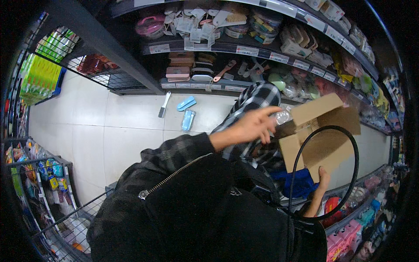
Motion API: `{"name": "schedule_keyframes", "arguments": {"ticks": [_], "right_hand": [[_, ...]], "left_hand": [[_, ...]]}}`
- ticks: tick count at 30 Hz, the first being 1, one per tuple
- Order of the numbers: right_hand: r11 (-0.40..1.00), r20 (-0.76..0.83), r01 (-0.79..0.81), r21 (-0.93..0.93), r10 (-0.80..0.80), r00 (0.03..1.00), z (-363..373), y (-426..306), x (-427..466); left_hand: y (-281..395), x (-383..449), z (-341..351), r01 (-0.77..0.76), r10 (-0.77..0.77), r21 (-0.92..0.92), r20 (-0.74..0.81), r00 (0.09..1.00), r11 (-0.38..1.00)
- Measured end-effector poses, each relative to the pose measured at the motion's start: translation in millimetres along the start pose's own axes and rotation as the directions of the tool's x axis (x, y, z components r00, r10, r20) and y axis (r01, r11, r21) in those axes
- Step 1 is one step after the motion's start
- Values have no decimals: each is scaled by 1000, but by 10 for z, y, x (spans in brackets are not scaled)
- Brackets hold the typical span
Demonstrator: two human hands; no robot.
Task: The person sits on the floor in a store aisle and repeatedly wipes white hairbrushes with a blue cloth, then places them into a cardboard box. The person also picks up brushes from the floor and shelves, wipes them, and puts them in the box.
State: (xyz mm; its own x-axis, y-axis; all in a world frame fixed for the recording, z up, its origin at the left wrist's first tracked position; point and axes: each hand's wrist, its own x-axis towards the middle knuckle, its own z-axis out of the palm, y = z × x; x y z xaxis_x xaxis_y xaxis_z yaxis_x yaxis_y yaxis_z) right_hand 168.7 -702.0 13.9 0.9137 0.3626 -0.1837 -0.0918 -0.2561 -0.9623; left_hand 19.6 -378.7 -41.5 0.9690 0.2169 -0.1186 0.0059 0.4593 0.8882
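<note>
An open cardboard box (327, 149) stands tilted before me with its flaps spread. My right hand (323, 179) grips the box's lower flap, thumb on the outside. My left hand (250, 126) is over the box's left edge, fingers apart and slightly blurred. Just beyond its fingertips is a clear plastic-wrapped item (283, 117); whether they touch it I cannot tell. On the tiled floor to the left lie a white-handled brush (164, 104) with dark bristles and two light-blue items, one loose-looking (186, 103) and one in clear wrap (188, 120).
Shelves with brushes (226, 19) and price strips run along the top. A bent knee in plaid cloth (258, 95) stands by the box. A black cable loop (355, 163) crosses the view. Wire-mesh racks (81, 209) are at left, another stocked shelf (347, 217) at lower right.
</note>
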Motion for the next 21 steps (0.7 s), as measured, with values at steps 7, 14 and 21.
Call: {"name": "schedule_keyframes", "arguments": {"ticks": [7, 14, 21], "right_hand": [[966, -22, 39, 256, -35, 999, 69, 238, 39], [999, -337, -31, 11, 33, 941, -265, 93, 209], [999, -451, 20, -42, -37, 892, -134, -474, 283]], "left_hand": [[-229, -930, -2187, 116, 21, 131, -747, 665, 984], [-1590, -2061, -3975, 636, 93, 94, -995, 35, 766], [-2455, -2133, -4547, 836, 22, 183, -979, 201, 518]]}}
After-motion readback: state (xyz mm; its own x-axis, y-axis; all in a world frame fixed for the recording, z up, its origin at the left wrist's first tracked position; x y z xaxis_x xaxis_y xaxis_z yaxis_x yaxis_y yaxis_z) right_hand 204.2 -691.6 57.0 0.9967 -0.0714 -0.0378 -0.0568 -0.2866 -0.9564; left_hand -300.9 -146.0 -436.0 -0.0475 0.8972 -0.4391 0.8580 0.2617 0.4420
